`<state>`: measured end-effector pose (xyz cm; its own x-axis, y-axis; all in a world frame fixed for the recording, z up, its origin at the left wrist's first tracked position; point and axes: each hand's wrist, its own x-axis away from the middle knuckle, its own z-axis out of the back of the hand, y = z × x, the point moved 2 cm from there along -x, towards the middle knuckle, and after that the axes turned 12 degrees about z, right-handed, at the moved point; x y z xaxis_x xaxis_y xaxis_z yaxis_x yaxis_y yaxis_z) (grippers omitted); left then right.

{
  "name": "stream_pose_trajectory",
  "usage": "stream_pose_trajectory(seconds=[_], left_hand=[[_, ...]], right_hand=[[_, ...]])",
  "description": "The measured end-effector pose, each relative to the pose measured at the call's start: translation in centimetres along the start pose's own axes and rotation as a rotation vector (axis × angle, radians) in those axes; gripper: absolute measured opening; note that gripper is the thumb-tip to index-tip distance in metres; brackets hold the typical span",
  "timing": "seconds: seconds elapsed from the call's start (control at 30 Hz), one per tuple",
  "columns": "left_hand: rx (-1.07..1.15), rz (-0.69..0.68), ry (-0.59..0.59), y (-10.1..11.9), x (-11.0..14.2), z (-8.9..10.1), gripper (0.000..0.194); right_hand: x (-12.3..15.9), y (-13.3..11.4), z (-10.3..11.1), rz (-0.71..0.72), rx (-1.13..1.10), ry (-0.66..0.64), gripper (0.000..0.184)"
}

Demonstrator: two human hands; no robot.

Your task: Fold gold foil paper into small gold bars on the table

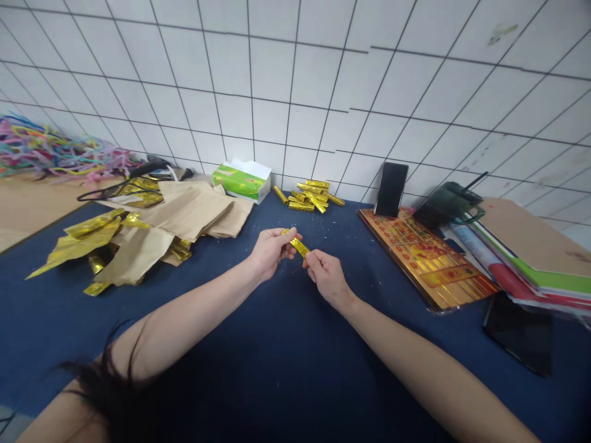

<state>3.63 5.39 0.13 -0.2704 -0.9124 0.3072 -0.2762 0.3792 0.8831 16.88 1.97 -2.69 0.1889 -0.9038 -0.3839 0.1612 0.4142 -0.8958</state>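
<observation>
Over the blue table cloth [277, 357], my left hand [272, 248] and my right hand [325, 275] pinch the two ends of a small rolled gold foil paper [299, 245]. Both hands are closed on it, left at its upper end, right at its lower end. A pile of several finished gold rolls [308, 195] lies further back near the tiled wall. Loose gold foil sheets [78, 237] and brown paper sheets [184, 212] lie to the left.
A green tissue box [241, 180] stands at the back. A phone [390, 189] leans on the wall beside a stack of red-gold printed sheets [427, 258]. Books and folders [526, 264] and a dark phone [519, 332] lie right. Coloured pipe cleaners [50, 151] lie far left.
</observation>
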Motion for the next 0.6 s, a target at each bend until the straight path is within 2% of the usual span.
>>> stream_pose_trajectory(seconds=[0.07,0.17,0.27,0.37,0.43,0.5,0.6], left_hand=[[-0.089,-0.028,-0.003,0.2,-0.2,0.3,0.025],[-0.240,-0.026,-0.033,0.4,-0.5,0.9,0.024],[-0.486,0.035,-0.154,0.3,-0.5,1.1,0.021],[-0.665,0.114,-0.312,-0.3,-0.2,0.9,0.017],[-0.673,0.097,-0.289,-0.7,-0.1,0.6,0.017],[-0.640,0.027,-0.186,-1.0,-0.1,0.3,0.018],[-0.603,-0.041,-0.101,-1.7,0.0,-0.4,0.019]], right_hand=[[-0.2,0.2,0.3,-0.018,-0.029,0.025,0.034],[-0.8,0.9,1.2,-0.037,-0.071,0.130,0.033],[-1.3,1.6,2.2,-0.017,-0.073,0.238,0.033],[-1.5,1.9,2.6,0.011,-0.057,0.260,0.036],[-1.5,1.9,2.8,0.008,-0.071,0.267,0.036],[-1.5,1.9,2.8,-0.021,-0.131,0.265,0.035],[-1.5,1.8,2.6,-0.080,-0.175,0.129,0.033]])
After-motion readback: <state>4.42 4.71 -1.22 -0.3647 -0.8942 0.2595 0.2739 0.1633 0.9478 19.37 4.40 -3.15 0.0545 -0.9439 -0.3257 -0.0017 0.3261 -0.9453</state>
